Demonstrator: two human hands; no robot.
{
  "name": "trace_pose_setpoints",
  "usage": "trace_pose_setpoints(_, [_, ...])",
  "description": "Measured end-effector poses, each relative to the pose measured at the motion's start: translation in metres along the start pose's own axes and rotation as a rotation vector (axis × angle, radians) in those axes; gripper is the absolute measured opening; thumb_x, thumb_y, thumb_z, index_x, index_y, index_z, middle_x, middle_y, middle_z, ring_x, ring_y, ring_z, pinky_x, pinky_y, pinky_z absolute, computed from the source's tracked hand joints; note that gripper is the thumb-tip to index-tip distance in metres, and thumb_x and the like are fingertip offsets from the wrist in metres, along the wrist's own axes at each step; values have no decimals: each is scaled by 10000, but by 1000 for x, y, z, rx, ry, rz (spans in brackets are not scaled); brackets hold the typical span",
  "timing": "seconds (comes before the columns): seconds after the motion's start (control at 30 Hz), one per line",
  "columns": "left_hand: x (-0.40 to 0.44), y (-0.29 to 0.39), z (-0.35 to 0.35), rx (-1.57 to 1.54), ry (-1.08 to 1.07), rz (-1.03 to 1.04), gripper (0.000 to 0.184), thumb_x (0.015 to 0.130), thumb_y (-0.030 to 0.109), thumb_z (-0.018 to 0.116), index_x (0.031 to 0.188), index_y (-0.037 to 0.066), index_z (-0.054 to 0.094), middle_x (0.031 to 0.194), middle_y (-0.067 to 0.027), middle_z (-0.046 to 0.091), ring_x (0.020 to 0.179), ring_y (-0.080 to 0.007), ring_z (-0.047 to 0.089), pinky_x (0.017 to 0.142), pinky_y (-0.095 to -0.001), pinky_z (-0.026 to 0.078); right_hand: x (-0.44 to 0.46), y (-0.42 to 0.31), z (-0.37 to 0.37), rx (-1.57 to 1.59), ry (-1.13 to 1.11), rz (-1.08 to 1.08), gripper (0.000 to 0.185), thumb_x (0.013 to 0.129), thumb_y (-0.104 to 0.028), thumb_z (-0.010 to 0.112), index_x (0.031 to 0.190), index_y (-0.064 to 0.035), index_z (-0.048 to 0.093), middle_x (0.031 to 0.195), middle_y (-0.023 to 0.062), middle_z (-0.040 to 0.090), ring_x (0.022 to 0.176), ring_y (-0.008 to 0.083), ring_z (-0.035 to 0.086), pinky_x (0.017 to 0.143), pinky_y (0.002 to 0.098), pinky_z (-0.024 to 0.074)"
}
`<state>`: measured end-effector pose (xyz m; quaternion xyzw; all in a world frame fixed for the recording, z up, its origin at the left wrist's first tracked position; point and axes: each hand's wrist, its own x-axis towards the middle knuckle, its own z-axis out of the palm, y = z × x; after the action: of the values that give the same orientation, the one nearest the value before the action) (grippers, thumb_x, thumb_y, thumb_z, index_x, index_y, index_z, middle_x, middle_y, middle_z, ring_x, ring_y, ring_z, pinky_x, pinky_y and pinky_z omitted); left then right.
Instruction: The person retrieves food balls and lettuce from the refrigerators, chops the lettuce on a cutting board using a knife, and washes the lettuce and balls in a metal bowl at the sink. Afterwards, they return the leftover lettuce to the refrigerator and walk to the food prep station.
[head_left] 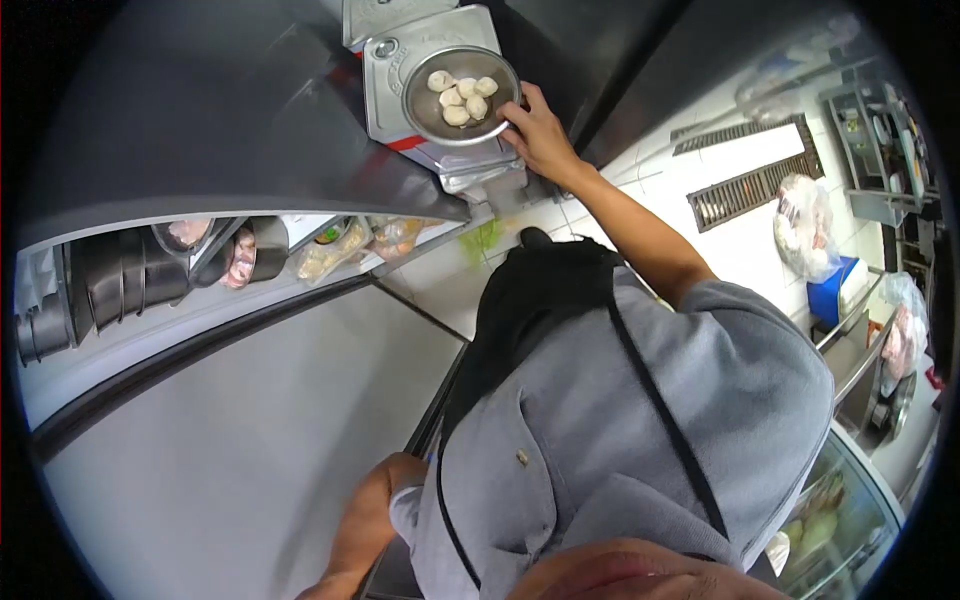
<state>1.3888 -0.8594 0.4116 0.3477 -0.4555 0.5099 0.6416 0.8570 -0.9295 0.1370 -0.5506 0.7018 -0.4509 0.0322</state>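
My right hand [541,135] grips the rim of a round metal bowl [461,136], thumb over the edge and fingers around the outside. Several whitish round pieces [466,88] lie inside; I cannot tell what food they are. Beneath the bowl is a square metal tin [385,90] with a round cap at its corner; whether the bowl rests on it or is held just above is unclear. Only my left forearm [360,525] shows at the bottom left, beside a fridge door [230,430]; the left hand itself is outside the picture.
Left of me, the fridge stands open, with black containers [125,275] and bagged food [335,250] on its shelf. A dark cabinet front [250,110] runs along the top. A floor grate [750,190], a hanging plastic bag [803,230] and a glass case [840,515] are on the right.
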Motion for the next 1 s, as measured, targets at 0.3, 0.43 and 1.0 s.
trace_pose_setpoints(0.3, [-43,53,-42,-101,-269,-120,353,842,108,685,1132,-27,536,894,-101,603,778,-195,569,700,-299,499,-85,-30,-63,386,-431,-131,323,700,1,730,972,-102,588,1138,133,474,1056,311,524,862,364,454])
trace_pose_setpoints(0.43, [-64,108,-25,-332,-342,-165,337,857,104,666,1138,-27,534,904,-99,602,776,-195,567,687,-299,497,-115,-12,-107,637,-633,-36,249,733,-12,712,919,-86,565,1062,100,485,986,288,548,785,377,474])
trace_pose_setpoints(1.0, [-192,722,-101,-1833,-2417,-456,208,957,180,522,1000,-24,510,940,-115,561,761,-165,580,580,-265,503,-340,110,-453,-6,318,302,249,708,33,679,915,-36,559,1221,178,437,1028,342,555,866,389,476])
